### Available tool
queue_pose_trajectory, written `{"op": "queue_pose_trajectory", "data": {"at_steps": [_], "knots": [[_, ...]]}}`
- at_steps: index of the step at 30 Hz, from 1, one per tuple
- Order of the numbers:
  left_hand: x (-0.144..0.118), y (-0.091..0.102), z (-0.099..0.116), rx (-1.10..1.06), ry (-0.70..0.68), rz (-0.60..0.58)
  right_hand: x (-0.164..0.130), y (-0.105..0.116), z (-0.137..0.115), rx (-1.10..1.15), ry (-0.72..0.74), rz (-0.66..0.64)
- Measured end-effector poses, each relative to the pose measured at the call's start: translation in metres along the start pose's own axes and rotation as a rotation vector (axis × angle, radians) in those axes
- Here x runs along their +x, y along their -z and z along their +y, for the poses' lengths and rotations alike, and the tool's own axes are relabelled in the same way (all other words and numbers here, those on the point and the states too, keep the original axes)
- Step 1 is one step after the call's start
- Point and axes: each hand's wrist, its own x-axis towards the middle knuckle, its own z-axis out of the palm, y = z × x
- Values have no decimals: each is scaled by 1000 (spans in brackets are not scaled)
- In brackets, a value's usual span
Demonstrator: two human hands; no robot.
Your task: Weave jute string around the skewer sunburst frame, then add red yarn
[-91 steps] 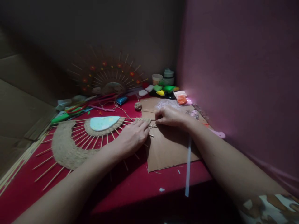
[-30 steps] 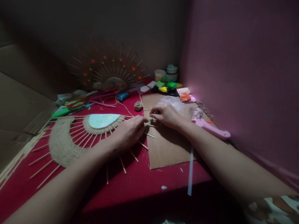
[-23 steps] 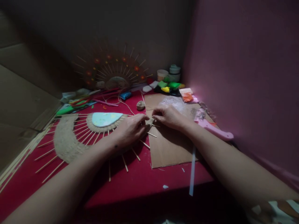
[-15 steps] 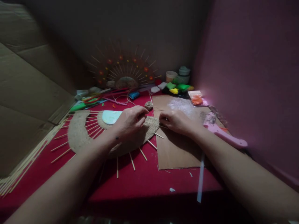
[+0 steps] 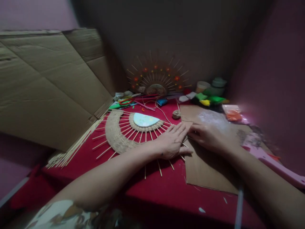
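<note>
Half-round woven stick fan (image 5: 116,136) on red cloth (image 5: 176,186).
Left hand (image 5: 173,142) lies flat, fingers extended, across its right end; right hand (image 5: 205,136) curls just beside, fingers bunched, whether gripping anything cannot be told.

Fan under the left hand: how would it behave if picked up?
The fan is probably stiff along its straight sticks. Its flat woven band suggests light weight. Slim ends jutting past the band might snag or snap.
</note>
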Motion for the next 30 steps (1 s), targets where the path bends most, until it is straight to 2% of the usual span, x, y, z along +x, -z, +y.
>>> {"op": "queue_pose_trajectory", "data": {"at_steps": [12,30], "knots": [[-1,-2,0,-1,-8,40,2,1,-5,-20,23,66],[-2,-1,2,9,-2,35,2,2,-5,10,7,49]]}}
